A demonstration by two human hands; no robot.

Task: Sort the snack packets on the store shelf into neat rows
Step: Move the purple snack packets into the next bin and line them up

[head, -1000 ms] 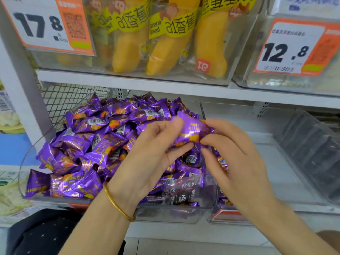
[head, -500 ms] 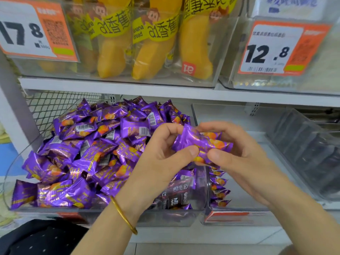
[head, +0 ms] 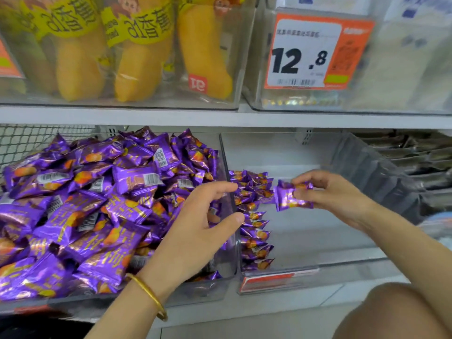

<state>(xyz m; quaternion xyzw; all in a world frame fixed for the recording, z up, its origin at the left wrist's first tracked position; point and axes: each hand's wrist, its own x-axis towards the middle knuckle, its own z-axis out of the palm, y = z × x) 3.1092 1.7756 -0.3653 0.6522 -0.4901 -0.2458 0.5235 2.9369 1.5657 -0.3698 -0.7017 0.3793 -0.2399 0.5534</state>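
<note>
While the left hand (head: 195, 231), fingers loosely spread and holding nothing, hides part of the heap (head: 85, 204), the right hand (head: 335, 196) pinches a purple packet (head: 292, 195) above the right bin (head: 318, 241), just right of the packet row (head: 254, 223); bare floor stretches rightward.

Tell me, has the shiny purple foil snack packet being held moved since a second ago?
Yes. The purple foil packet has gone right: it was over the clear plastic divider wall, and now the right hand holds it beyond that wall.
</note>
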